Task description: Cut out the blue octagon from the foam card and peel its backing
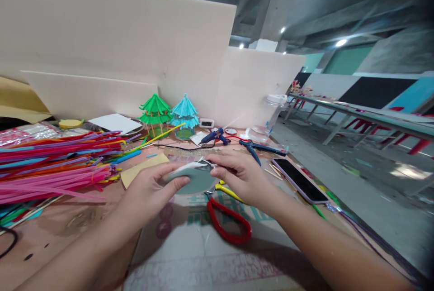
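Over the cluttered table (101, 223), a pale disc (185, 171) is gripped by the left hand (152, 184), its rim pinched by the right hand (240, 174); steady support between them is advised.

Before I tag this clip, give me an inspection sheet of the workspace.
Surface: printed sheet over a pinkish table.
Work items: pale round disc in hand; red-handled tool and yellow-handled tool on the sheet.
Clutter: pipe cleaners, phone, glue gun, green tiered-roof model, light-blue tiered-roof model.
Hands: left hand grips the disc; right hand has fingertips at its edge, exact hold unclear.
Cables: black cable near the glue gun; purple cord near the phone.
Surroundings: white boards behind; long table and red stools at right.
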Demonstrator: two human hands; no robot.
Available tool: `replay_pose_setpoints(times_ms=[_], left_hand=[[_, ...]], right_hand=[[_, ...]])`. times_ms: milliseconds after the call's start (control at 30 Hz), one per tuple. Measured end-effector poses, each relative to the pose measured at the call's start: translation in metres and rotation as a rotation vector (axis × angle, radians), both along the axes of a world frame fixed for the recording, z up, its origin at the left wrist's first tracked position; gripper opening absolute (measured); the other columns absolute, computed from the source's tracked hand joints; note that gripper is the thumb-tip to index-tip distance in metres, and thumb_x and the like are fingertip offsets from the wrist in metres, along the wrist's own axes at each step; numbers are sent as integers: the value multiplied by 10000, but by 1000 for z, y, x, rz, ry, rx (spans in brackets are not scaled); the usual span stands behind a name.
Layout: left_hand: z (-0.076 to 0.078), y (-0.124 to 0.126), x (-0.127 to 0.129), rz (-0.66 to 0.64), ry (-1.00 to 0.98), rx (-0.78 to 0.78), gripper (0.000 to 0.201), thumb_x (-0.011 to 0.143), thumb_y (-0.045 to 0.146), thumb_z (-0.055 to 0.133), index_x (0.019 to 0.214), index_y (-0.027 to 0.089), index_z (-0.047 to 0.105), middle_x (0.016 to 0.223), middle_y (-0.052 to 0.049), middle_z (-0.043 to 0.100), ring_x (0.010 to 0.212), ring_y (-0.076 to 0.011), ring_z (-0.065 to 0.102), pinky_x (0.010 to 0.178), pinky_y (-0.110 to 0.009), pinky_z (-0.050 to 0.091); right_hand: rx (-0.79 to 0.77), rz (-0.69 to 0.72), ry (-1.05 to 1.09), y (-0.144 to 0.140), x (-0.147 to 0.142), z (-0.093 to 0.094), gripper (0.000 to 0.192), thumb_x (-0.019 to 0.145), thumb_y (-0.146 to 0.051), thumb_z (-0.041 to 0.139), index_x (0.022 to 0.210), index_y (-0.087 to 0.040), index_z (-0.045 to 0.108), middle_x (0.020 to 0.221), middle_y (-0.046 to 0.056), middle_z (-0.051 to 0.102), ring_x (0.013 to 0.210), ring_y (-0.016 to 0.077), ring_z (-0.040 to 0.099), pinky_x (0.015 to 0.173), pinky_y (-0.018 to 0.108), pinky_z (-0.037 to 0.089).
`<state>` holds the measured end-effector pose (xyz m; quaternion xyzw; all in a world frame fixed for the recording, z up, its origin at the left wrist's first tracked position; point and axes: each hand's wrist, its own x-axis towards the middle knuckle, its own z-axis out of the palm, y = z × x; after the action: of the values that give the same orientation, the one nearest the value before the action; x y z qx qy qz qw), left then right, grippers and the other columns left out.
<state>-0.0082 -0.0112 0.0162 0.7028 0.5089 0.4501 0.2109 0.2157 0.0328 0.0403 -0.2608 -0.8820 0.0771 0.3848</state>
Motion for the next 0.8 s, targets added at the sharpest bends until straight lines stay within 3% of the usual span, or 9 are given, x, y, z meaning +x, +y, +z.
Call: replay_pose_setpoints(times_ms=[167,300,433,633,800], left_hand=[[2,0,0,-29,-2,8,253,818,416,632,964,258,764,824,-30,756,834,-254,710,611,-300,574],[2,2,-2,-48,-24,-27,274,841,422,618,1005,243,747,881,-21,757,730,-205,699,575,-262,548],[1,3,-2,-45,-20,-7,279,851,411,610,1018,233,744,914,-25,759,776,-208,698,623,-264,550],[-1,0,0,-82,74,16,266,869,393,593,1040,253,741,1013,-36,758,925,-236,697,758,-301,559],[-3,0,0,-84,92,14,265,867,389,596,1052,268,741,1041,-32,755,955,-238,698,762,-296,562]], right_hand=[[-13,29,14,2,0,0,201,924,-282,584,1046,-224,733,934,56,751,888,180,664,806,313,505],[-100,6,-11,0,1,6,240,916,-288,594,1106,-202,711,997,71,741,899,181,650,792,304,495],[-150,-10,-30,-1,4,11,239,912,-273,591,1110,-209,709,966,61,739,863,178,634,774,308,488],[-97,6,-45,-5,0,8,248,899,-265,609,1120,-223,712,1013,67,740,904,191,648,777,306,493],[-58,2,-16,-7,-3,4,220,896,-282,621,1082,-225,723,1003,75,738,908,195,654,790,309,500]])
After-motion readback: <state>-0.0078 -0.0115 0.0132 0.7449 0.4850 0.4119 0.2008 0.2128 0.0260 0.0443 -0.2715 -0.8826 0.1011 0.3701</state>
